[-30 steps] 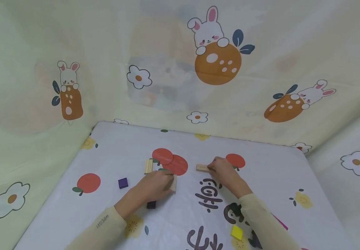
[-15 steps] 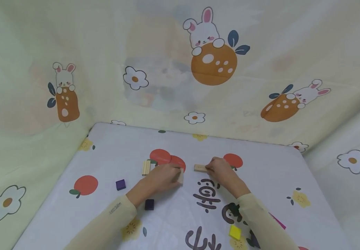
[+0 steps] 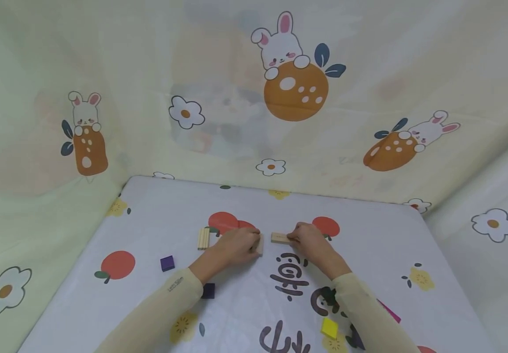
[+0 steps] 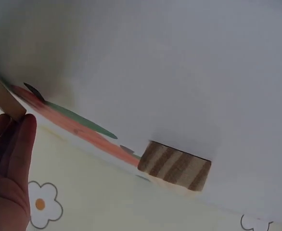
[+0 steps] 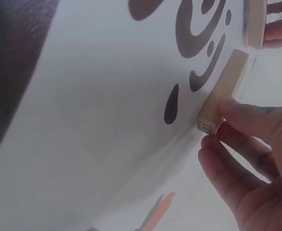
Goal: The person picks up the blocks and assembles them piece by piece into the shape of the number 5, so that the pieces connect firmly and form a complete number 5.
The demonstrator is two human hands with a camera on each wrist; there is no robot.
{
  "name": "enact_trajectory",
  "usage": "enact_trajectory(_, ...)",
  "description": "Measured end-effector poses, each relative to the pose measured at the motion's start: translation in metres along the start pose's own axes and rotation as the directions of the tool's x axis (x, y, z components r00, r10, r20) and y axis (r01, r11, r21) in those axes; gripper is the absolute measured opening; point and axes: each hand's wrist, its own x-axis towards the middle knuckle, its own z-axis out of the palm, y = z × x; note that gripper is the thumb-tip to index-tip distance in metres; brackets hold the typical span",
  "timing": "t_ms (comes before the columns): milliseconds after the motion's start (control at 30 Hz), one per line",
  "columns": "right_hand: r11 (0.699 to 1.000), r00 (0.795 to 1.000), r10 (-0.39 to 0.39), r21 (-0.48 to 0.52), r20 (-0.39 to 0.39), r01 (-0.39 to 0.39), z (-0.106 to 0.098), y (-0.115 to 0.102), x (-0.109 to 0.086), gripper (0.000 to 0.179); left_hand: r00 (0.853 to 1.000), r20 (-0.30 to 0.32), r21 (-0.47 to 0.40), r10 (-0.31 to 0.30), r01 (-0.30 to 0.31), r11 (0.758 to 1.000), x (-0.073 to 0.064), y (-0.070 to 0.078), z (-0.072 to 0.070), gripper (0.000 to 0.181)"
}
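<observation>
In the head view, my left hand [image 3: 238,246] grips a plain wooden block [image 3: 260,245] that points away from me. The left wrist view shows the fingertips at one end of that block [image 4: 7,100]. Just to its right, a second wooden block [image 3: 280,238] lies crosswise on the cloth, a narrow gap between the two. My right hand [image 3: 313,243] pinches this second block at its right end. From the right wrist, thumb and fingers sit at the block's [image 5: 226,91] near end, and the left hand's block [image 5: 255,23] stands close by.
Left of the hands lie a ridged light wooden block [image 3: 203,239], a purple block [image 3: 167,263] and a dark block [image 3: 208,291]. A yellow block [image 3: 329,328] and a magenta piece [image 3: 389,311] are near the right sleeve. A printed cloth [image 3: 148,211] covers the table.
My left hand has carried its wooden block to the right and farther away, close to the other block. The right hand keeps its hold, nearly still. The view has shifted slightly.
</observation>
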Motion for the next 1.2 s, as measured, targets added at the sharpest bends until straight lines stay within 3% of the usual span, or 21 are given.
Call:
enact_trajectory(367, 0.999, 0.999, -0.034, -0.016, -0.027, 0.034, 0.003, -0.001, 0.001, 0.029, 0.999, 0.025, -0.035, -0.03, 0.031, 0.999, 0.007, 0.001, 0.005, 0.017)
enact_trajectory(533, 0.999, 0.999, -0.045, -0.028, -0.029, 0.044, -0.001, -0.001, 0.0, 0.029, 0.999, 0.034, -0.022, -0.011, 0.011, 1.0, 0.014, 0.003, 0.005, 0.017)
enact_trajectory(767, 0.997, 0.997, -0.065, -0.04, -0.04, 0.063, -0.001, 0.001, 0.001, 0.027, 0.999, 0.044, -0.012, -0.019, 0.02, 1.0, 0.019, 0.005, 0.006, 0.027)
enact_trajectory(1200, 0.999, 0.999, -0.032, -0.021, -0.022, 0.032, -0.001, 0.001, 0.0, 0.028, 0.998, 0.059, -0.002, -0.016, 0.016, 1.0, 0.021, 0.008, 0.009, 0.035)
